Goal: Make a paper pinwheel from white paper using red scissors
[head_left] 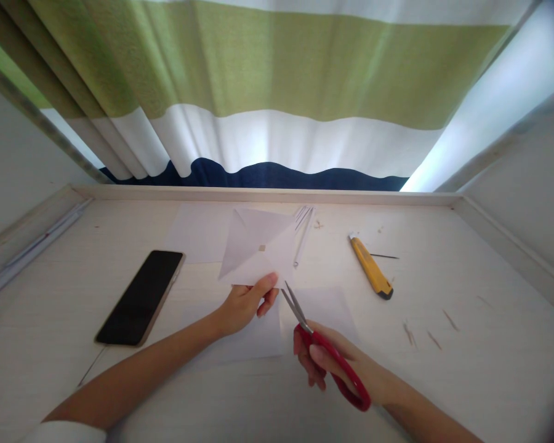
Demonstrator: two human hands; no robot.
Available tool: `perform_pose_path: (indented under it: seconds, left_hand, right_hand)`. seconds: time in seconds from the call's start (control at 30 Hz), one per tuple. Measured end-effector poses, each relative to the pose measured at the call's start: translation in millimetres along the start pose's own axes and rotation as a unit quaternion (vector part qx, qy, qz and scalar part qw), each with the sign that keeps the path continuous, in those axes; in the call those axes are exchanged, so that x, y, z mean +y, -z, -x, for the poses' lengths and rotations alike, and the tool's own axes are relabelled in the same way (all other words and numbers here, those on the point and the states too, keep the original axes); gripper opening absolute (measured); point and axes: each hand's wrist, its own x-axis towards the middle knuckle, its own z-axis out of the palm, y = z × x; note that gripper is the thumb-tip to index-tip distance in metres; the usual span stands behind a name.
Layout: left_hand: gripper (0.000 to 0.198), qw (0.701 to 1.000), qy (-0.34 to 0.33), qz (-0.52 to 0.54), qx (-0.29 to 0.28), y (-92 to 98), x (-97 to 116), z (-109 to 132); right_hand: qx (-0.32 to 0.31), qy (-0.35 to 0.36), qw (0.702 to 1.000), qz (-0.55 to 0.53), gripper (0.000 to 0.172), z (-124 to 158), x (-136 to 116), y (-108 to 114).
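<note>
My left hand (249, 303) pinches the lower edge of a square white sheet of paper (258, 227), thumb on top. Crease lines run in from the sheet's corners, and a small tan square (261, 248) sits at its middle. In my right hand (325, 357) is a pair of scissors (337, 360) with red handles, the fingers through the loops. Its metal blades are slightly parted and point up and left, their tips close to the paper's lower right corner. Whether the blades touch the paper I cannot tell.
A black phone (141, 298) lies at the left. A yellow utility knife (372, 267) rests at the right beside a thin dark stick (385, 256). More white paper (198, 231) lies on the white table (443, 277), with wood shavings at right. A striped curtain (305, 74) hangs behind.
</note>
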Motion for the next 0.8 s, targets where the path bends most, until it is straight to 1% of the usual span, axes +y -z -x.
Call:
perform_pose_path:
  seconds: [0.2,0.4,0.8]
  left_hand:
    - [0.052,1.000,0.004,-0.017,-0.015,-4.1,2.6,3.4]
    - [0.050,0.999,0.002,-0.020,-0.033,-1.0,-0.4,3.5]
    - [0.051,0.999,-0.001,-0.031,-0.037,0.4,-4.9,2.5]
  right_hand:
    - [0.021,-0.004,0.999,-0.026,0.030,-2.0,3.3,-2.0]
    - [0.033,-0.023,0.999,-0.025,0.032,0.0,1.2,2.3]
    - [0.041,-0.037,0.998,-0.037,0.032,0.9,3.5,1.4]
